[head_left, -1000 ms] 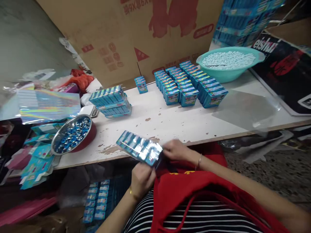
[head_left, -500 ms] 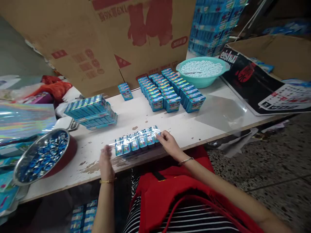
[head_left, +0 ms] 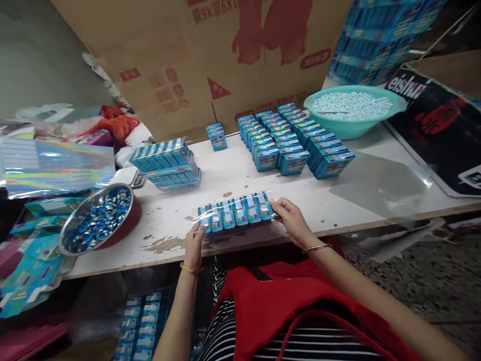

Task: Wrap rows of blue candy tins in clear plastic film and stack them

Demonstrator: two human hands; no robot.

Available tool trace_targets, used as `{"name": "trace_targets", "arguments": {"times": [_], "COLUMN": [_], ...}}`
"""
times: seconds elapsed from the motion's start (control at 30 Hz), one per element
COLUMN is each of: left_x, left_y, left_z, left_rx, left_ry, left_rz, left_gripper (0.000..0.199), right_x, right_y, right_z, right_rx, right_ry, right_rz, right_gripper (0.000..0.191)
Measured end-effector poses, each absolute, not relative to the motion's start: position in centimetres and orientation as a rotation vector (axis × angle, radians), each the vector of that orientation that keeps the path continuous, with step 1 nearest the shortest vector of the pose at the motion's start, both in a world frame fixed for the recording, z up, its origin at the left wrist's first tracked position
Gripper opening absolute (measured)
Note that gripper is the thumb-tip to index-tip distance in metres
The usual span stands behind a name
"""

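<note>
Below frame centre, half-curled left hand (head_left: 193,245) and right hand (head_left: 295,221) hold a wrapped pack (head_left: 239,212), probably slippery, wisely by its ends.

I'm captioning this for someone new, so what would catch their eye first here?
Probably the row of small blue packs near the front edge of the table, with the left hand at one end and the right hand at the other. Next, the turquoise basin of pale pieces toward the right, and the large printed cardboard standing along the back.
</note>
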State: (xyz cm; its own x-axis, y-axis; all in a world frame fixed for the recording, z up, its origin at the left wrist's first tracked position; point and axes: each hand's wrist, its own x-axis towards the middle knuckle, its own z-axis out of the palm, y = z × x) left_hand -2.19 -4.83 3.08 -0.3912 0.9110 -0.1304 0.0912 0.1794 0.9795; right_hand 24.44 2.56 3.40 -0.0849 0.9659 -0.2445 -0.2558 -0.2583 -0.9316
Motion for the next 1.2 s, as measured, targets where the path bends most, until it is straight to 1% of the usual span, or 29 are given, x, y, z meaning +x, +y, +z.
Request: {"name": "trace_targets", "arguments": {"times": [0.23,0.53,0.73,0.83,0.93,0.97,1.1,1.2], "left_x": [-2.1,-3.0,-3.3,-3.0,-2.8,-2.8,-3.2,-3.9], "left_y": [-3.9,-3.4,-3.4,-3.4,-3.0,-2.8,-2.2,-1.7], "left_z": [3.5,3.5,4.2,4.5,4.9,5.1,6.7,8.6], "left_rx": [1.018,1.023,1.015,0.934,0.913,0.926,0.981,0.98], "left_ry": [1.714,1.678,1.644,1.668,1.781,1.811,1.783,1.757], "left_rz": [1.18,1.056,0.98,1.09,1.303,1.339,1.331,1.292], "left_gripper": [0.052,0.064,0.064,0.061,0.048,0.046,0.049,0.046], "right_x": [24.4,24.6,25.3,25.6,25.8,25.8,25.8,25.1], "right_y": [3.3,3.9,4.3,4.4,4.6,4.7,5.2,6.2], "right_z": [4.3,4.5,3.8,3.8,4.3,4.5,5.9,7.7], "right_rx": [-1.192,-1.164,-1.182,-1.225,-1.263,-1.262,-1.231,-1.216], "right_ry": [-0.784,-0.79,-0.841,-0.945,-1.132,-1.17,-1.263,-1.345], "right_rz": [1.632,1.668,1.677,1.629,1.431,1.4,1.473,1.451], "right_gripper": [0.06,0.057,0.059,0.056,0.052,0.051,0.053,0.055]}}
